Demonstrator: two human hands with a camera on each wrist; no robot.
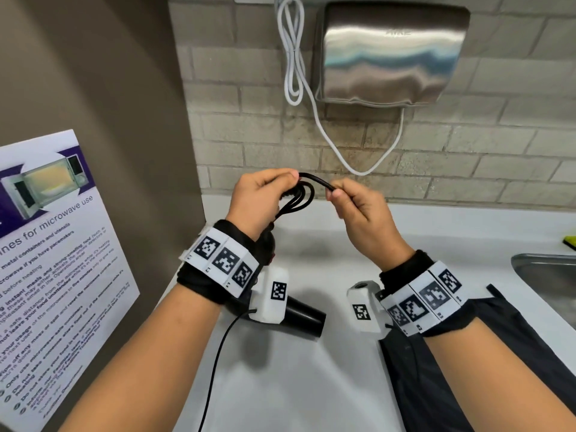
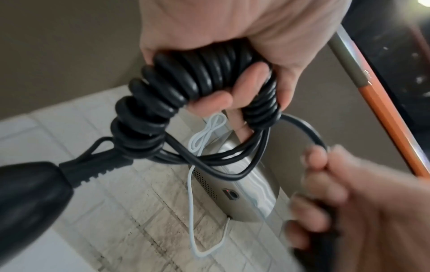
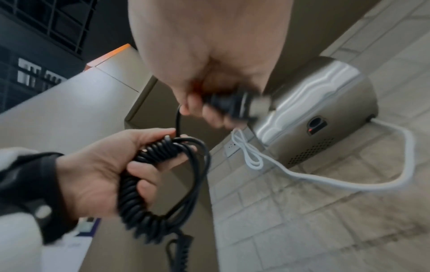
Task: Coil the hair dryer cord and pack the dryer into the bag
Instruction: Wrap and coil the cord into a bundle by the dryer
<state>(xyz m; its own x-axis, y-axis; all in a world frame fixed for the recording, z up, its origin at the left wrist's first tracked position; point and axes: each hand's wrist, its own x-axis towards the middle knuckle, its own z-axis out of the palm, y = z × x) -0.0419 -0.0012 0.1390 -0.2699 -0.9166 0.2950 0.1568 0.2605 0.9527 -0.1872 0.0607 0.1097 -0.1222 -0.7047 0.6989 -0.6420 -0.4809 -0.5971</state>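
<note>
My left hand point(image 1: 254, 202) clasps the cord point(image 2: 200, 79) loops above the dryer point(image 1: 304, 319); my right hand point(image 1: 358, 210) pinches the plug end. I'd tuck it snugly, keeping tension; bag point(image 1: 436, 369) waits right of the dryer.

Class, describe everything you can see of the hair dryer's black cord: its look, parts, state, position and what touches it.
The cord is black, smooth and rubbery-looking. One stretch is a tight spiral, the rest plain and gathered into several loose loops. The left hand grips the spiral and loops together above the counter. The right hand pinches the free end, holding what looks like the blurred plug. A ribbed sleeve joins the cord to the hair dryer, which is below the left wrist.
</note>
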